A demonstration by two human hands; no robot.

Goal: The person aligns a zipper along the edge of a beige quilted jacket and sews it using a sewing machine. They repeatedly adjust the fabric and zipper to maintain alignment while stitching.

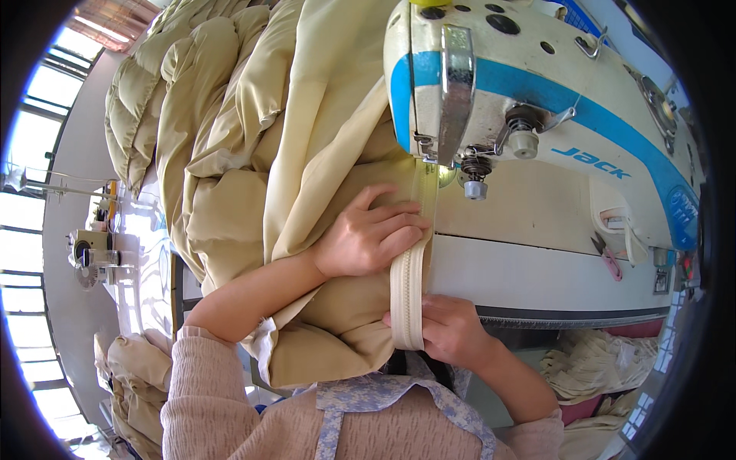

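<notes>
A cream zipper (408, 287) runs along the edge of a beige padded jacket (330, 314), its lower stretch curving toward me. My left hand (373, 234) lies on the jacket just in front of the needle area, fingers stretched out to the zipper's upper part. Lower down, my right hand (458, 331) pinches the zipper between thumb and fingers; part of the thumb is behind it. Above my left hand stands a white and blue sewing machine (506, 84). A clear strip (426, 192) leads up under its head, where the needle is hard to make out.
Bulky folds of the jacket (222, 153) pile up left of the machine. Small pink-handled scissors (608, 257) lie on the table's right side. A ruler strip (567, 318) follows the table's front edge. More beige pieces lie at lower right (594, 368) and lower left (138, 376).
</notes>
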